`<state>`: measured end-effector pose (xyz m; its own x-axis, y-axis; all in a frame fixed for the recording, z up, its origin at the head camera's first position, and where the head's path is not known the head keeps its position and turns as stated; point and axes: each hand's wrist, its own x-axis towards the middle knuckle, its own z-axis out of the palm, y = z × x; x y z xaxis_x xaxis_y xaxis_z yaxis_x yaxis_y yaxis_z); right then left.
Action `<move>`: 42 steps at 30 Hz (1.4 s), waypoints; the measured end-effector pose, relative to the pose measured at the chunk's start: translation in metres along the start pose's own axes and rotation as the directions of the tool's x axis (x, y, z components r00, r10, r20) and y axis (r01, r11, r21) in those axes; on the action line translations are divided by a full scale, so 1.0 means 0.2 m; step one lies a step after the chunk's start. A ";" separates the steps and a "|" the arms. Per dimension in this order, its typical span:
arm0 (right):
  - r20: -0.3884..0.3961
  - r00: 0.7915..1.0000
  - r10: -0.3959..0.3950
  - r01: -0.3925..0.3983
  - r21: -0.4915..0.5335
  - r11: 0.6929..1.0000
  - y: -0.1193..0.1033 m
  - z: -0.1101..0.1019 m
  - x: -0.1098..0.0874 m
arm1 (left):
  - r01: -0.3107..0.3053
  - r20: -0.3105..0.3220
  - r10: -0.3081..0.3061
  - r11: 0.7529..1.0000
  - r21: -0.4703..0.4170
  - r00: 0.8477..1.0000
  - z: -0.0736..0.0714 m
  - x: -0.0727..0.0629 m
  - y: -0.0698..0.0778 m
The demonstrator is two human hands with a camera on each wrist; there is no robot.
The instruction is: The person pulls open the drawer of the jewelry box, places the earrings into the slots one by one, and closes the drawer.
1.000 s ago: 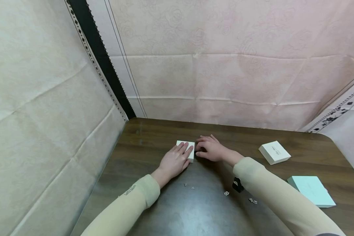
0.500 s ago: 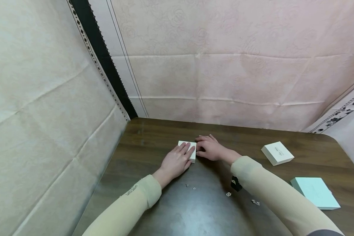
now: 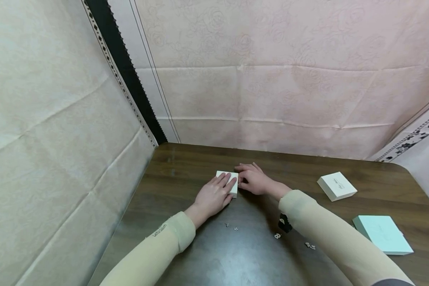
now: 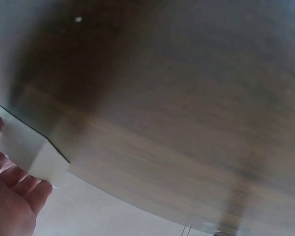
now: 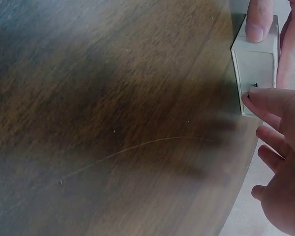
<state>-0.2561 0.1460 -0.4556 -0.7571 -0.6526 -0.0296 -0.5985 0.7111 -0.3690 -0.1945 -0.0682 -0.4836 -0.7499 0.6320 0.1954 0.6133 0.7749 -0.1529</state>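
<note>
A small white box (image 3: 233,190) sits on the wooden table near its far edge. My left hand (image 3: 213,196) lies over it, fingers across the top. In the right wrist view the left thumb (image 5: 257,24) is on one side and the other fingers on the opposite side, so the box is gripped between them. My right hand (image 3: 254,180) is at the box's right end face. There its thumb and forefinger come together on a small black tab (image 5: 255,85), mostly hidden by the fingertips. The remaining right fingers are loosely bent beside the box.
Another white box (image 3: 337,186) with printed lettering stands to the right, with a flat mint-green box (image 3: 383,235) nearer. Several small shiny metal pieces (image 3: 277,236) lie on the table (image 3: 186,254) between and beside the forearms. Cloth-covered walls close off the back and left.
Both hands keep their places at the white box; the right fingers edge slightly closer to its end face. The whole view shifts a little as the head turns.
</note>
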 end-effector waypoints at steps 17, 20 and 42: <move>0.010 1.000 0.003 -0.003 0.000 1.000 0.00 -0.01 -0.01 | -0.002 -0.012 0.002 1.000 -0.028 1.000 0.01 0.01 -0.02; 0.007 1.000 0.004 -0.004 -0.001 1.000 0.00 -0.01 -0.01 | -0.002 -0.010 0.002 0.999 -0.036 1.000 0.00 0.01 -0.02; -0.008 1.000 -0.005 0.005 0.004 1.000 0.01 -0.02 -0.05 | -0.006 0.009 0.007 0.999 -0.052 1.000 -0.01 0.01 -0.02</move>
<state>-0.2508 0.1558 -0.4527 -0.7560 -0.6542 -0.0206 -0.6015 0.7068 -0.3725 -0.1975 -0.0710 -0.4807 -0.7479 0.6374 0.1855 0.6301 0.7695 -0.1037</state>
